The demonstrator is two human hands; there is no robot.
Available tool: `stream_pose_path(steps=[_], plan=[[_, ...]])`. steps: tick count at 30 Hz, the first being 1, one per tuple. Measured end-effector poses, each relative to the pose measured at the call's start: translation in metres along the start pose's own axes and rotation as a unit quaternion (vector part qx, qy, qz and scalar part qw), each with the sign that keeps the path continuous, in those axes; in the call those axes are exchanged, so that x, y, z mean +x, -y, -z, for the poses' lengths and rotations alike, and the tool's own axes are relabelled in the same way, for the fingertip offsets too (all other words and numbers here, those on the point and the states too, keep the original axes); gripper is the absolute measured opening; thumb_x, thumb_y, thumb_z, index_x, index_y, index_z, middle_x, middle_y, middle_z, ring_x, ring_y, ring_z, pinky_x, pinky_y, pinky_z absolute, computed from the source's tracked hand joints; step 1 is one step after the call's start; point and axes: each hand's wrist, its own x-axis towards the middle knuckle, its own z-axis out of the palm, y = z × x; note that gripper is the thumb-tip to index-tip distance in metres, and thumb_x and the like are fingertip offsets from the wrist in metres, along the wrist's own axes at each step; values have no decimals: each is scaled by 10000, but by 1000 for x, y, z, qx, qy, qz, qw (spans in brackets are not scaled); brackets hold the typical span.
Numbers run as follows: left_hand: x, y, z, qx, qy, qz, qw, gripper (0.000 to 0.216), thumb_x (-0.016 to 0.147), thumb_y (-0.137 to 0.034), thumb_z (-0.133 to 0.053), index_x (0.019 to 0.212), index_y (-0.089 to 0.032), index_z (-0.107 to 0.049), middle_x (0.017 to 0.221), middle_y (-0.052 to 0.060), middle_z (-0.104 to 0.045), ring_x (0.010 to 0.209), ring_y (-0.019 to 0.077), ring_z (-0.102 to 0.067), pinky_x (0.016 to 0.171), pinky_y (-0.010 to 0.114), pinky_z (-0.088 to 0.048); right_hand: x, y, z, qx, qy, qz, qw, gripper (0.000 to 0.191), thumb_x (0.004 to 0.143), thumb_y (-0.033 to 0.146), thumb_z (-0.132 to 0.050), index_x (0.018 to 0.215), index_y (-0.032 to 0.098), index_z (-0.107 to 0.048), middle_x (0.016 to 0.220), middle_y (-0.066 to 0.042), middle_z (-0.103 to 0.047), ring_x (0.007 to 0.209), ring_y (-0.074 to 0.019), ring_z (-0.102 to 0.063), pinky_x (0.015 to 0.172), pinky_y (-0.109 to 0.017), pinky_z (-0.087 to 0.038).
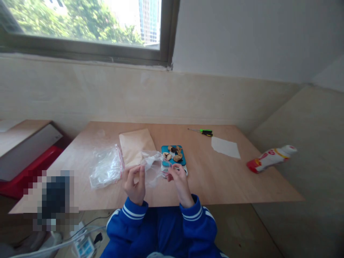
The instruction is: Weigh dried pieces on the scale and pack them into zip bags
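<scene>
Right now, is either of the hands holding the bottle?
No, the left hand and right hand hold a clear bag, and the bottle is off to the right.

1 clear bag point(154, 171) aloft, apparently creased

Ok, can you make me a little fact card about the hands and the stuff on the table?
Left hand: pinches one side of a thin clear plastic bag
Right hand: pinches the other side
Just beyond hands: teal-topped white scale-like device
On top: curled brown pieces
Table's left: crinkled clear plastic bundle with red edging, flat tan paper
Far side: at least one green-and-black-handled screwdriver
Table's right: white paper sheet, red-and-white bottle
</scene>
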Motion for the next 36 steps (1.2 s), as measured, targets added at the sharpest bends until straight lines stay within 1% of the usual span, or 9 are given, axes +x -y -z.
stream_pose_path(steps=[4,7,10,13,18,21,29,33,36], plan=[[8,-3,-7,-8,42,22,999,81,865,-206,-536,803,-170,-575,1077,88,-605,1050,188,-558,918,364,-435,28,5,32,-158,38,133,978,393,796,496,-582,1057,213,-505,1018,-85,-651,943,-211,-628,773,-354,-512],[11,-1,-15,-54,101,41,993,128,905,-225,-457,805,-177,-522,1221,114,-579,1180,204,-514,984,394,-402,64,7,57,-347,49,251,902,665,735,470,-669,1300,216,-426,1416,-147,-395,1340,-282,-335,1077,-478,-299],[11,3,-24,-91,152,75,981,157,930,-265,-398,817,-187,-474,1303,131,-542,1243,216,-478,1011,424,-380,100,1,73,-465,112,241,845,886,687,466,-715,1421,204,-294,1499,-162,-261,1417,-306,-149,1126,-506,-185],[7,7,-32,-87,171,105,976,196,940,-325,-364,813,-198,-444,1229,135,-590,1194,217,-519,953,399,-420,122,-10,79,-496,152,232,823,909,698,462,-704,1445,201,-255,1487,-166,-293,1411,-300,-179,1123,-500,-199],[1,8,-37,-33,154,172,972,275,933,-427,-325,762,-221,-388,718,26,-597,649,164,-596,597,285,-450,127,-20,81,-450,142,258,843,663,805,383,-598,1388,166,-370,1367,-165,-467,1274,-269,-437,1066,-455,-328],[-2,7,-37,-20,151,196,969,292,926,-461,-315,764,-225,-371,613,-16,-507,540,153,-529,517,279,-400,120,-20,81,-421,125,275,855,555,825,331,-561,1339,159,-438,1309,-146,-526,1211,-240,-501,1045,-422,-365],[-6,3,-36,-20,152,205,967,246,927,-409,-322,761,-231,-356,631,-2,-533,555,166,-557,508,278,-406,108,-11,80,-366,17,278,888,386,826,314,-525,1177,161,-576,1170,-104,-624,1104,-216,-571,987,-409,-428],[-9,0,-38,-34,160,203,965,201,929,-369,-335,805,-226,-403,716,38,-610,660,187,-624,553,281,-451,92,22,63,-233,-58,273,931,379,798,356,-595,1117,152,-604,1144,-122,-643,1073,-229,-595,971,-423,-450],[-13,-2,-42,-61,172,187,965,194,936,-356,-336,926,-210,-463,877,91,-664,856,207,-654,668,302,-496,72,58,41,-96,-34,241,965,407,793,387,-627,1136,170,-589,1125,-108,-657,1043,-225,-618,913,-409,-498]])
